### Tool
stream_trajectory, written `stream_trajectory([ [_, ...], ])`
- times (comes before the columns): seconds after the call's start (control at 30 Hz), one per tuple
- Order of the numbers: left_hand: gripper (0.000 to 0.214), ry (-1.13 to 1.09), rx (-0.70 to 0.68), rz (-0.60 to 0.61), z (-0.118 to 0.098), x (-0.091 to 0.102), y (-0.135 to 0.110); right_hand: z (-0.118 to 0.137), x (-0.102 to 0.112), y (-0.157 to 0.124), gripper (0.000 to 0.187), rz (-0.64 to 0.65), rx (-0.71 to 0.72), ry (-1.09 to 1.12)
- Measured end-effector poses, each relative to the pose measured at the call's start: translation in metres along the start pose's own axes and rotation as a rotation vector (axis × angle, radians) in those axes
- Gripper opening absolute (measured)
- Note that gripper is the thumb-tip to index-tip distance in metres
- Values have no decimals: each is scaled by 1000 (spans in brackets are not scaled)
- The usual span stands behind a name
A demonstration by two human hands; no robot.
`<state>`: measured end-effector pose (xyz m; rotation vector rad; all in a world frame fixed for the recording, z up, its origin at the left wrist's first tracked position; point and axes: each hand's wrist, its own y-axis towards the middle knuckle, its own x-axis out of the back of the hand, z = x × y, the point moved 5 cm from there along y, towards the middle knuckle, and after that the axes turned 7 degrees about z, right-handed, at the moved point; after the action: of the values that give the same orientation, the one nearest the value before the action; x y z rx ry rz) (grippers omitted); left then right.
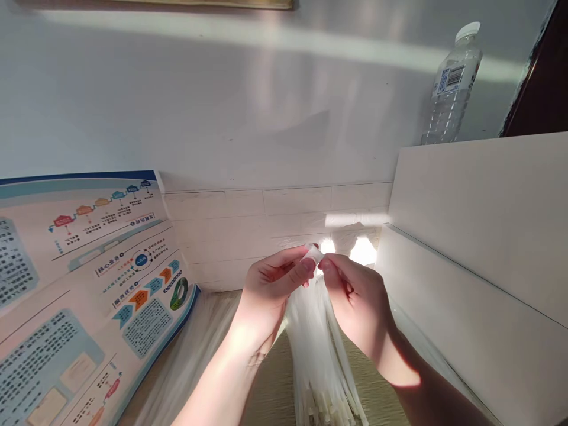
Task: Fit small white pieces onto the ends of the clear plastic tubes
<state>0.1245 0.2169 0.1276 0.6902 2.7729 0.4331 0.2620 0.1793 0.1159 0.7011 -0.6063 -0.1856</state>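
Left hand (pixel 275 290) and right hand (pixel 355 299) are pinching a small white tab (pixel 313 254) together, just above what looks like a bundle of white cable ties (pixel 317 361) running down to six o'clock over the tabletop (pixel 268 381)! A printed poster (pixel 84 284) sits at nine o'clock, a plastic water bottle (pixel 452 83) at one o'clock

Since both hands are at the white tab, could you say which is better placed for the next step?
Probably the left hand: it grips the white tab with room beside it, while the right hand sits beside the white panel.
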Motion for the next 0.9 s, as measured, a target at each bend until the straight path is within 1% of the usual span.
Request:
stream_trajectory([
  [0.07, 18, -8, 6, 13, 1, -3, 0, 1, -1, -1, 29, -41, 28, -76],
  [0.13, 15, -10, 5, 52, 3, -6, 0, 3, -1, -2, 28, -90, 76, -132],
  [0.23, 24, 6, -14, 100, 5, -10, 1, 4, -2, -2, 29, -121, 106, -119],
  [0.33, 27, 26, -45, 52, 6, -10, 2, 1, -2, -2, 30, -96, 49, -16],
  [0.43, 19, 35, -77, -14, 7, -9, 3, 0, 0, 0, 29, -56, 7, 73],
  [0.5, 16, 38, -98, -22, 8, -9, 3, 1, 2, 1, 29, -27, -4, 137],
  [0.63, 18, 54, -140, 4, 6, -12, 3, 0, 4, 2, 31, 16, 1, 310],
  [0.7, 20, 50, -157, 26, 4, -14, 2, -2, 2, 2, 33, 60, -2, 426],
  [0.9, 19, 54, -158, 130, 7, -12, 2, -16, -10, 1, 33, 241, -122, 831],
])
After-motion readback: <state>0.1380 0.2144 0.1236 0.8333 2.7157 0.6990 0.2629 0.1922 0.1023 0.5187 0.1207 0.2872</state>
